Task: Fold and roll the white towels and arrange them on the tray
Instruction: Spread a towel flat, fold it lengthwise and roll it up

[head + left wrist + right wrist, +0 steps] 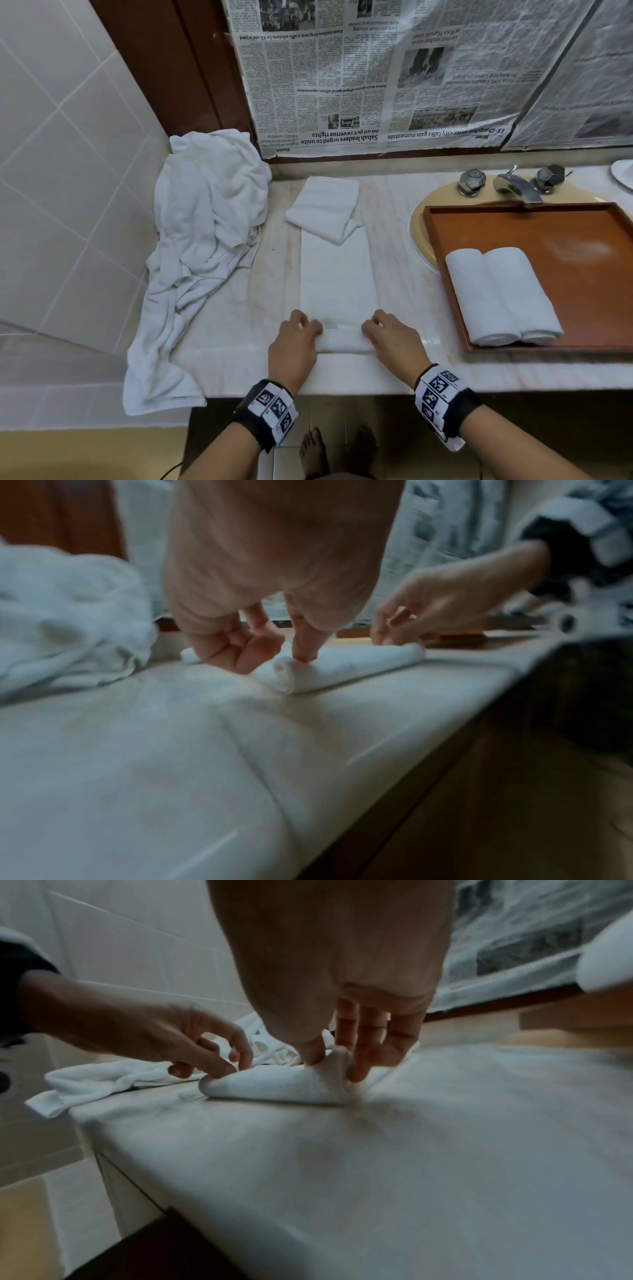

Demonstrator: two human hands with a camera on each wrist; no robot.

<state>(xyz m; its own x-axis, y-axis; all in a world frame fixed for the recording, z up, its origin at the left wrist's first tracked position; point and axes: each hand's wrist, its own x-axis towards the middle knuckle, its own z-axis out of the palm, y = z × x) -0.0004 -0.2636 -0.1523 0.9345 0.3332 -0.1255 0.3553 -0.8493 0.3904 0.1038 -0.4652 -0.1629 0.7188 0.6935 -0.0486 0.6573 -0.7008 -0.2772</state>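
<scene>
Left of my hands on the counter (394, 219), heap of loose towels (205, 240). My left hand (294, 346) and right hand (394, 339) each curl fingers over an end of the long towel (337, 274), its near end rolled up. Beyond them, folded towel (325, 209). Right of them, tray (582, 240), two rolled towels (503, 296) inside, touching.

White towels (337, 274), reddish-brown tray (582, 240)

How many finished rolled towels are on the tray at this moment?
2. Both rolled towels lie side by side, touching, at the tray's near left corner: one on the left, the other just right of it. No others show on the tray.
</scene>
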